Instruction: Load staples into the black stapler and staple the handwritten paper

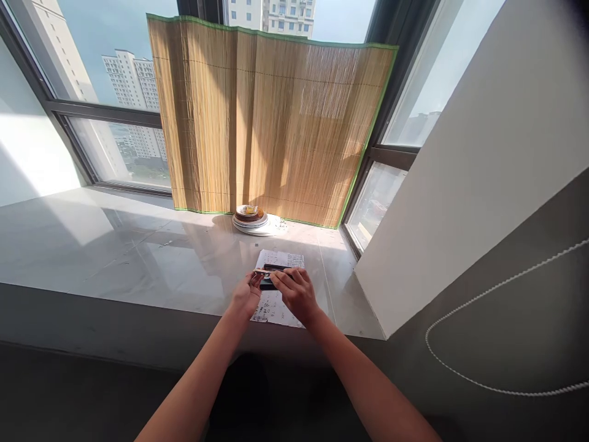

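My left hand (246,296) pinches the left end of a small, slim, shiny object (262,272), too small in view to name its kind. The fingers of my right hand (298,296) are curled and closed at its right end, hiding part of it. Just beneath both hands lies a flat black case (267,286), partly covered by my fingers. It rests on a white paper sheet (278,314) with handwriting and printed marks, near the front edge of the sill.
A stack of white plates (251,228) with a brown dish on top stands at the back of the pale stone sill (138,258). Behind it hangs a bamboo blind (276,123) across the window. A white beaded cord (460,301) loops at the right, beside a slanting wall.
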`<state>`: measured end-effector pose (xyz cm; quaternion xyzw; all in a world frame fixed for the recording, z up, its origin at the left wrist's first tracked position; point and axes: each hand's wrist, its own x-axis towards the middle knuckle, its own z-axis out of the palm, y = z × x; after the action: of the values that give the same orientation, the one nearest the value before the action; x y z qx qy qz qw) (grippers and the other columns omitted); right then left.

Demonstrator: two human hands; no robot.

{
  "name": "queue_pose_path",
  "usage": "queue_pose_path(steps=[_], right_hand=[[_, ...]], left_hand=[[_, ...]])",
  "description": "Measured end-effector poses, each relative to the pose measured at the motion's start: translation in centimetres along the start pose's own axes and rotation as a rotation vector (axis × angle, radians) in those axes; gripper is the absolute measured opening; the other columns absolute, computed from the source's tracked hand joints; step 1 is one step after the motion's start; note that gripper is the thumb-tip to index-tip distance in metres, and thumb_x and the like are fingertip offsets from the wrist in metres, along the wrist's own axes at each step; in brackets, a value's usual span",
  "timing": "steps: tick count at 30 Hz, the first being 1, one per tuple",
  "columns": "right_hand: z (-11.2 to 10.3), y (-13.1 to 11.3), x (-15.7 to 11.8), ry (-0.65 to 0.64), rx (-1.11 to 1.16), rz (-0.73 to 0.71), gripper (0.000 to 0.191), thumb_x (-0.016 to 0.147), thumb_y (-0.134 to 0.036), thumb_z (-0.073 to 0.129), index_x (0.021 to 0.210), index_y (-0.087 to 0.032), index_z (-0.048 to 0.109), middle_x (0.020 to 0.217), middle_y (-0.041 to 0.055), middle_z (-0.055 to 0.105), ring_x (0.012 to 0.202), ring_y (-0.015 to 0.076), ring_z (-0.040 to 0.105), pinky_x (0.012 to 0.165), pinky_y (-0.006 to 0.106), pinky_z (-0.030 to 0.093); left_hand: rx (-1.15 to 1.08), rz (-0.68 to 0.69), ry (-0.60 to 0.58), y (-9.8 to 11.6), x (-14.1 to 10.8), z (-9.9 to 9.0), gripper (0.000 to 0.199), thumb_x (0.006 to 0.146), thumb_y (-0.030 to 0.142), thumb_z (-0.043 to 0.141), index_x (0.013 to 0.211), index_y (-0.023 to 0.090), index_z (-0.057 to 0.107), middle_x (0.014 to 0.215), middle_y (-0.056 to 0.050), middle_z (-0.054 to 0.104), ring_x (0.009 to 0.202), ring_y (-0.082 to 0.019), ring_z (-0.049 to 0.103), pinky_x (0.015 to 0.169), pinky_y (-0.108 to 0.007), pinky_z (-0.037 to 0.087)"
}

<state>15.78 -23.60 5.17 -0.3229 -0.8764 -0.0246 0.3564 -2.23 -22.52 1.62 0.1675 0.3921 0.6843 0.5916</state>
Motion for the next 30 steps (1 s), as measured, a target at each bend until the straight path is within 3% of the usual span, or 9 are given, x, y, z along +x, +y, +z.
queue_pose_path(steps=[5, 7, 13, 17, 22, 24, 26, 28, 30], right_hand=[[2.9, 2.1, 0.3, 0.076, 0.162, 0.614, 0.036, 0.088, -0.018, 0.063, 0.122, -0.023, 0.075, 0.116, 0.0075, 0.078, 0.107, 0.0278, 0.070, 0.098, 0.041, 0.054], [3.5, 3.0, 0.7, 0.019, 0.245, 0.720, 0.035, 0.085, -0.021, 0.067, 0.119, -0.023, 0.076, 0.113, 0.0071, 0.079, 0.105, 0.0279, 0.072, 0.096, 0.039, 0.056], [1.5, 1.0, 1.1, 0.190, 0.283, 0.501, 0.025, 0.089, -0.028, 0.073, 0.112, -0.022, 0.078, 0.113, 0.0113, 0.074, 0.112, 0.0284, 0.064, 0.099, 0.043, 0.053], [0.1, -2.2, 0.4, 0.115, 0.628, 0.298, 0.021, 0.088, -0.020, 0.074, 0.106, -0.027, 0.080, 0.102, 0.0047, 0.074, 0.098, 0.0208, 0.068, 0.089, 0.034, 0.056], [-0.8, -3.3, -0.4, 0.174, 0.710, 0.372, 0.022, 0.083, -0.010, 0.072, 0.094, -0.027, 0.082, 0.094, 0.0021, 0.078, 0.093, 0.0204, 0.071, 0.083, 0.032, 0.056], [-1.4, -2.3, -0.7, 0.202, 0.689, 0.395, 0.017, 0.086, -0.015, 0.071, 0.093, -0.026, 0.081, 0.092, 0.0021, 0.078, 0.086, 0.0191, 0.071, 0.079, 0.031, 0.056], [-2.0, 0.0, -1.0, 0.235, 0.609, 0.458, 0.013, 0.087, -0.022, 0.071, 0.094, -0.025, 0.081, 0.090, 0.0022, 0.078, 0.078, 0.0182, 0.069, 0.076, 0.031, 0.055], [-2.2, 4.0, -1.0, 0.251, 0.443, 0.581, 0.010, 0.084, -0.025, 0.072, 0.089, -0.024, 0.081, 0.081, 0.0019, 0.078, 0.071, 0.0184, 0.067, 0.073, 0.031, 0.054], [-2.0, 8.9, -0.7, 0.200, 0.230, 0.665, 0.012, 0.083, -0.025, 0.069, 0.085, -0.022, 0.080, 0.078, 0.0029, 0.077, 0.069, 0.0188, 0.067, 0.075, 0.032, 0.054]], left_hand=[[-0.148, -0.075, 0.130, 0.9, -2.2, 0.1, 0.026, 0.104, 0.023, 0.043, 0.095, 0.014, 0.065, 0.098, -0.015, 0.076, 0.101, -0.021, 0.076, 0.098, -0.035, 0.063], [-0.173, -0.117, 0.098, 1.1, -3.4, 0.7, 0.028, 0.105, 0.027, 0.042, 0.100, 0.012, 0.065, 0.101, -0.017, 0.076, 0.099, -0.022, 0.077, 0.097, -0.037, 0.063], [-0.119, -0.198, -0.105, 1.1, -6.4, 2.6, 0.041, 0.107, 0.040, 0.043, 0.114, 0.007, 0.066, 0.116, -0.023, 0.074, 0.113, -0.025, 0.073, 0.107, -0.037, 0.056], [-0.136, -0.162, -0.308, 0.7, -7.5, 3.9, 0.051, 0.107, 0.050, 0.043, 0.113, 0.007, 0.071, 0.119, -0.019, 0.073, 0.126, -0.026, 0.066, 0.116, -0.037, 0.047], [-0.043, -0.177, -0.357, 0.0, -8.3, 4.8, 0.063, 0.103, 0.065, 0.041, 0.116, 0.011, 0.071, 0.121, -0.018, 0.072, 0.126, -0.030, 0.064, 0.117, -0.043, 0.044], [0.067, -0.107, -0.346, 0.2, -7.9, 4.6, 0.063, 0.101, 0.067, 0.044, 0.122, 0.013, 0.068, 0.126, -0.018, 0.070, 0.126, -0.030, 0.063, 0.114, -0.045, 0.045], [0.306, 0.106, -0.293, 0.9, -6.4, 3.7, 0.052, 0.101, 0.061, 0.050, 0.124, 0.017, 0.066, 0.130, -0.016, 0.068, 0.126, -0.029, 0.062, 0.112, -0.045, 0.046], [0.712, 0.410, -0.178, 1.9, -3.4, 2.3, 0.032, 0.100, 0.043, 0.056, 0.119, 0.020, 0.067, 0.129, -0.013, 0.067, 0.126, -0.028, 0.061, 0.112, -0.043, 0.044], [1.145, 0.531, -0.044, 3.0, 0.6, 0.6, 0.021, 0.096, 0.029, 0.055, 0.107, 0.018, 0.069, 0.121, -0.014, 0.068, 0.121, -0.030, 0.062, 0.110, -0.046, 0.044]])
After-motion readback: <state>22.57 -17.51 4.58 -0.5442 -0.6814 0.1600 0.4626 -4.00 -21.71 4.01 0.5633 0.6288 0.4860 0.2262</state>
